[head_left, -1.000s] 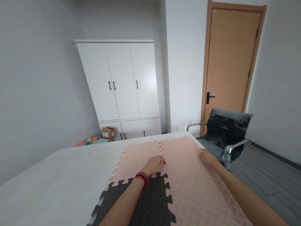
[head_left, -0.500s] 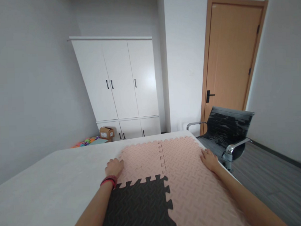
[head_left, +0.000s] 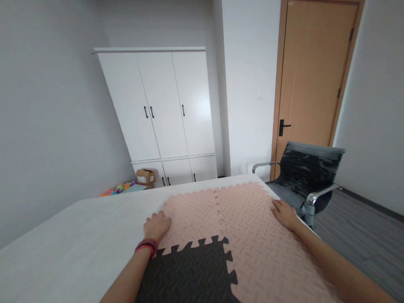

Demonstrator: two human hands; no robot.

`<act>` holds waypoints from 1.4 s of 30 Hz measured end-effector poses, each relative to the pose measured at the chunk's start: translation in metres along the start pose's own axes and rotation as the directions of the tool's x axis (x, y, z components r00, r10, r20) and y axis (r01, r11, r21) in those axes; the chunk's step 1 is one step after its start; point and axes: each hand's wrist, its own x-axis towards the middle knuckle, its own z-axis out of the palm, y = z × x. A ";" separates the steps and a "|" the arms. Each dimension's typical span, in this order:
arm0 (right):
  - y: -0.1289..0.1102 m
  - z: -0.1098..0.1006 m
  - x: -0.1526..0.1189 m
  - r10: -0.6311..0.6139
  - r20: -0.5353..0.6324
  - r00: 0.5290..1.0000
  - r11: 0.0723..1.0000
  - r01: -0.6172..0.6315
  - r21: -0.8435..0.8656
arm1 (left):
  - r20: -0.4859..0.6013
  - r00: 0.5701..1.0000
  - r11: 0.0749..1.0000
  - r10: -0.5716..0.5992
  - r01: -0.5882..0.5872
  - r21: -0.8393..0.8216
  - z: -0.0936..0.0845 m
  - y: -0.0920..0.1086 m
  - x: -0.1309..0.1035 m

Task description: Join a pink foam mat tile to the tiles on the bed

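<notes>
Foam puzzle mats lie flat on a white table. A pink foam mat point(head_left: 191, 218) at the far left meets a longer pink foam mat point(head_left: 258, 238) along a toothed seam. Nearer me is a black foam mat point(head_left: 186, 276), its teeth against the pink ones. My left hand point(head_left: 157, 226), with a red band at the wrist, rests on the left edge of the far pink mat, fingers spread. On the right edge of the longer mat lies my right hand point(head_left: 285, 213), fingers stretched out. Neither hand is closed around anything.
The white table point(head_left: 69, 249) extends to the left. A black office chair point(head_left: 308, 170) stands beyond its right side, near a wooden door point(head_left: 315, 72). At the back are a white cabinet point(head_left: 163, 104), a cardboard box point(head_left: 145, 176) and colourful items point(head_left: 120, 188).
My left hand has shifted slightly right together with the left pink mat. The seam between the two pink mats looks narrower. My right hand stays at the right edge. The view has shifted slightly.
</notes>
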 end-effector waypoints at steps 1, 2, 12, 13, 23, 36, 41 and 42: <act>0.000 0.000 -0.001 -0.001 -0.002 1.000 1.000 0.001 -0.001 | -0.006 1.000 1.000 0.003 -0.003 0.003 -0.005 0.008 0.001; -0.001 0.000 -0.001 -0.003 -0.001 1.000 1.000 0.003 -0.003 | -0.014 1.000 1.000 0.020 -0.020 -0.001 -0.009 0.018 0.002; -0.004 -0.003 -0.002 -0.016 -0.006 1.000 1.000 0.016 -0.015 | -0.013 0.723 0.699 0.691 -0.672 -0.244 -0.006 0.168 0.010; -0.003 -0.003 -0.001 -0.018 -0.008 1.000 1.000 0.018 -0.013 | -0.016 0.717 0.692 0.697 -0.677 -0.250 0.000 0.175 0.007; -0.002 0.000 0.001 -0.016 -0.029 0.999 1.000 0.016 0.000 | 0.003 0.810 0.792 0.587 -0.574 -0.208 0.012 0.202 0.028; 0.000 0.004 0.006 -0.019 -0.030 0.999 1.000 0.018 -0.010 | 0.133 0.760 0.770 0.636 -0.615 -0.168 0.017 0.223 0.062; -0.001 0.007 0.007 -0.038 -0.043 0.998 0.999 0.037 -0.025 | 0.096 0.759 0.757 0.644 -0.613 -0.227 0.032 0.225 0.063; -0.001 0.007 0.007 -0.037 -0.042 0.998 0.999 0.036 -0.026 | 0.105 0.757 0.756 0.645 -0.611 -0.237 0.032 0.224 0.064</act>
